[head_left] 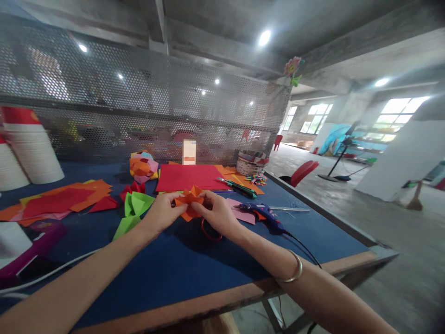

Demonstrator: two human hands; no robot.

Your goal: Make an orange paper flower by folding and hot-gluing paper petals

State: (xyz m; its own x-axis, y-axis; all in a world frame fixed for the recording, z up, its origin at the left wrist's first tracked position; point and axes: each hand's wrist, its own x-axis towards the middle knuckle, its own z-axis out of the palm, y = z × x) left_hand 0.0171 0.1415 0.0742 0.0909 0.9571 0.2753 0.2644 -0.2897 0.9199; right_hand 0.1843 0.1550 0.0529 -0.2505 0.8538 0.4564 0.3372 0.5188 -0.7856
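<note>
A perforated metal screen (114, 93) stands along the far side of a blue-topped table (149, 273); stacks of white cups (33, 153) rise at the table's left; a spread of red, orange and yellow sheets (59, 199) lies in front of them; a flat red sheet (193, 178) lies at the middle, beyond the hands; the left hand (165, 211) and the right hand (220, 213) meet over the table, each pinching one side of an orange folded paper (190, 198), thumbs toward the wearer; that paper is thus held between them, in front of the red sheet; a blue glue gun (266, 215) lies on its side right of the right hand, a pink paper (243, 214) by its nozzle; a woven basket (251, 163) sits near the far right corner; green folded pieces (134, 208) lie just left of the left hand, a multicoloured paper ball (143, 167) behind them; a cutter knife (241, 188) rests across the red sheet's right edge; a red loop (213, 240) shows partly below the right hand; small coloured bits (257, 179) lie heaped before the basket.
</note>
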